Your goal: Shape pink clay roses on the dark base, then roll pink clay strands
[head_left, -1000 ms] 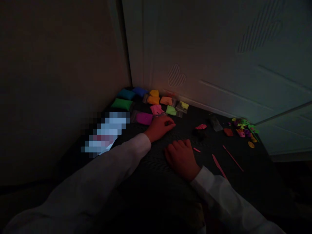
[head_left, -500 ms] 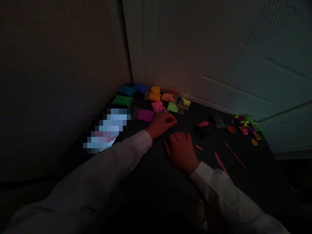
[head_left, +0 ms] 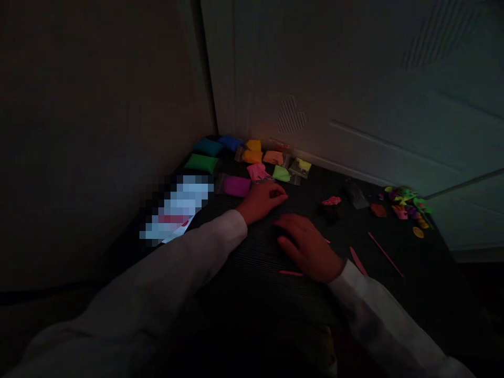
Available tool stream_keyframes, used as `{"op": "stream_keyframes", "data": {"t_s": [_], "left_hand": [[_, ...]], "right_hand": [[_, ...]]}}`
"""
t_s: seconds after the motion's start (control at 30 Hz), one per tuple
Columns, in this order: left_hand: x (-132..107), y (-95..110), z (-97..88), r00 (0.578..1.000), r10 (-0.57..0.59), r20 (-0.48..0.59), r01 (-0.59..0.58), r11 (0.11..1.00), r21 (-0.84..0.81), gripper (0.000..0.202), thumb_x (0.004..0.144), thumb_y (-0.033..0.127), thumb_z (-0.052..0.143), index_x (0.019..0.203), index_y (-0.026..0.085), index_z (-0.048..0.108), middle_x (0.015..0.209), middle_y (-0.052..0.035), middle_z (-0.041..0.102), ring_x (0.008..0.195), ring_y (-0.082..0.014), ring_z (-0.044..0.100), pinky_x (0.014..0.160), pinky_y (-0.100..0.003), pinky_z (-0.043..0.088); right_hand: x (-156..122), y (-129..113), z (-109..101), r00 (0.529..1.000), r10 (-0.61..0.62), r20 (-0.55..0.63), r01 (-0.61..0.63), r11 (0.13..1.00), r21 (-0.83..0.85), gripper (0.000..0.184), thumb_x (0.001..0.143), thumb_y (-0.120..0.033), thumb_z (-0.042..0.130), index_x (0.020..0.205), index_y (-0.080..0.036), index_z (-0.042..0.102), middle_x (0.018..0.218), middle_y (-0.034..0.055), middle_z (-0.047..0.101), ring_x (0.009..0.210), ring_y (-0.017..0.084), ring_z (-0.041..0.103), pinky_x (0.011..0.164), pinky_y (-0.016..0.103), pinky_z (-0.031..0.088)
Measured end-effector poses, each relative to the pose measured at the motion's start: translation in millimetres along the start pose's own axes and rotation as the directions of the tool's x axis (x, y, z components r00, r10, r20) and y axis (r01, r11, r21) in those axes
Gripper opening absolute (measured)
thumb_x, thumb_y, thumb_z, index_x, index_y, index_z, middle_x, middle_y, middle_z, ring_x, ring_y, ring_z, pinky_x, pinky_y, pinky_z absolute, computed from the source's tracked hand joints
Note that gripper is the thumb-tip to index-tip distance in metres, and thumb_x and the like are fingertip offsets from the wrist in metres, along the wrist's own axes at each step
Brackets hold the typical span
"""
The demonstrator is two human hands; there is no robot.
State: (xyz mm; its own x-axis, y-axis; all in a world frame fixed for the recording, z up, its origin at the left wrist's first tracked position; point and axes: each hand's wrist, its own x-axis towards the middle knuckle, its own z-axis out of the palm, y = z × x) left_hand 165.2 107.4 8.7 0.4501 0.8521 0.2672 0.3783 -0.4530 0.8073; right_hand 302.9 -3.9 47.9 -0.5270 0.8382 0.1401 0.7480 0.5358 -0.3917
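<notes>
Table point(head_left: 252, 252): standing dark against a wall point(head_left: 362, 79) bearing ridged hearts.
Purple bag point(head_left: 237, 186): lying beside the left hand point(head_left: 260, 202).
Left hand: curling narrow, right of the purple bag; cannot tell whether it is holding anything.
Right hand point(head_left: 307, 247): spreading thumb from fingers, farther right of the purple bag.
Panel point(head_left: 179, 207): glowing left of the purple bag, blocks hiding any writing.

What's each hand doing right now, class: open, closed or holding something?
Left hand: curled beside the magenta packet; whether closed or holding anything cannot be told.
Right hand: partly open, nothing visibly held.
</notes>
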Motion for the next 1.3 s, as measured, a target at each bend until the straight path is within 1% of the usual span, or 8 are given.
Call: {"op": "stream_keyframes", "data": {"t_s": [0.17,0.4,0.6,0.77,0.87,1.07,1.2,1.3], "left_hand": [[-1.0,1.8,-0.6,1.000,-0.022,-0.009,0.022,1.000,0.004,0.019,0.073,0.032,0.051,0.079,0.016,0.061,0.073,-0.0002,0.057,0.067,-0.0106,0.050,0.062,-0.024,0.040],[0.0,0.0,-0.4,0.999,-0.039,0.008,0.039,0.999,-0.009,0.022,0.073,0.033,0.050,0.080,0.015,0.061,0.075,-0.0013,0.058,0.069,-0.0114,0.051,0.063,-0.024,0.040],[-0.7,0.4,-1.4,0.999,-0.044,0.028,0.044,0.999,-0.002,0.023,0.074,0.034,0.049,0.081,0.016,0.061,0.074,-0.0009,0.058,0.069,-0.0116,0.051,0.062,-0.024,0.040],[-0.4,-1.0,-0.6,0.998,-0.054,0.021,0.055,0.998,-0.019,0.024,0.073,0.035,0.050,0.081,0.015,0.060,0.075,-0.0015,0.059,0.070,-0.0118,0.051,0.063,-0.025,0.041],[-0.2,-2.0,-0.4,0.998,-0.050,0.023,0.051,0.998,-0.027,0.024,0.074,0.036,0.049,0.081,0.016,0.060,0.076,-0.0013,0.059,0.069,-0.0117,0.052,0.063,-0.025,0.041],[-0.5,-2.0,-0.9,0.999,-0.042,0.025,0.043,0.998,-0.040,0.024,0.074,0.036,0.049,0.081,0.016,0.060,0.077,-0.0015,0.059,0.070,-0.0116,0.052,0.063,-0.025,0.041],[-0.8,-2.1,-0.9,0.999,-0.042,0.024,0.043,0.999,-0.032,0.023,0.074,0.035,0.049,0.081,0.016,0.060,0.077,-0.0014,0.059,0.070,-0.0117,0.052,0.064,-0.026,0.041],[-0.8,-2.0,-1.4,0.998,-0.050,0.028,0.051,0.998,-0.027,0.024,0.074,0.036,0.049,0.082,0.016,0.060,0.076,-0.0014,0.059,0.070,-0.0118,0.051,0.064,-0.026,0.041]], "right_hand": [[-16.8,-14.7,19.1,0.941,-0.220,0.257,0.253,0.962,-0.101,0.061,0.079,-0.053,0.033,0.129,-0.018,0.028,0.134,0.0086,0.030,0.124,0.022,0.020,0.102,0.047,0.013],[-9.9,-9.6,20.1,0.971,-0.092,0.221,0.132,0.976,-0.173,0.067,0.078,-0.059,0.028,0.130,-0.017,0.025,0.137,0.0117,0.020,0.126,0.024,0.015,0.101,0.050,0.006],[-18.5,-21.9,24.8,0.928,-0.223,0.299,0.248,0.968,-0.047,0.068,0.078,-0.060,0.025,0.131,-0.019,0.022,0.137,0.0070,0.024,0.126,0.021,0.018,0.103,0.047,0.008],[-6.4,-7.5,19.0,0.984,-0.100,0.147,0.116,0.988,-0.105,0.068,0.076,-0.058,0.034,0.129,-0.015,0.027,0.134,0.0118,0.028,0.125,0.025,0.018,0.100,0.050,0.013],[-6.9,2.1,7.0,0.997,0.023,0.079,-0.024,1.000,0.011,0.052,0.081,-0.046,0.035,0.123,-0.015,0.036,0.124,0.0098,0.041,0.116,0.020,0.034,0.096,0.039,0.028],[-22.1,5.6,-8.6,0.973,0.149,0.177,-0.137,0.988,-0.076,0.035,0.074,-0.043,0.050,0.099,-0.018,0.051,0.093,0.0066,0.054,0.087,0.019,0.049,0.078,0.035,0.038],[-23.9,2.8,-4.8,0.954,0.169,0.248,-0.139,0.981,-0.134,0.021,0.080,-0.037,0.042,0.082,-0.019,0.053,0.081,0.0041,0.054,0.076,0.016,0.049,0.068,0.030,0.037],[-22.0,1.2,-0.6,0.952,0.192,0.238,-0.167,0.979,-0.119,0.025,0.084,-0.035,0.035,0.077,-0.018,0.052,0.076,0.0031,0.053,0.071,0.013,0.049,0.063,0.026,0.036]]}}
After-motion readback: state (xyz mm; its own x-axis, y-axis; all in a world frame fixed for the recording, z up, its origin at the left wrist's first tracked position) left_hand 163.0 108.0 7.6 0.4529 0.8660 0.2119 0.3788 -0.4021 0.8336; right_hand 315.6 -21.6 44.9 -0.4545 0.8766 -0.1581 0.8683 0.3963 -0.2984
